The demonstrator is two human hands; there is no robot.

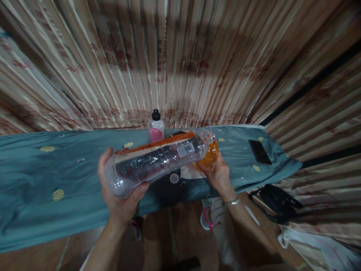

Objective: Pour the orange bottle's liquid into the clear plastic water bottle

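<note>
My left hand [120, 199] is wrapped around the base of a large clear plastic bottle [158, 160] with an orange and dark label and a barcode. The bottle lies tilted almost level, its neck pointing right. At that neck, my right hand [218, 175] grips a smaller orange container [210, 155], partly hidden behind the large bottle's end. Whether the orange is liquid or coloured plastic I cannot tell. A small round whitish cap [174, 178] lies below the bottle, beside a white sheet or tissue [191, 172].
A bottle with a black cap and pink label [156, 130] stands at the back of the teal cloth-covered surface [81, 177]. A black phone [260, 152] lies at the right. A black bag [278, 201] is lower right. Pleated patterned curtains [175, 67] hang behind.
</note>
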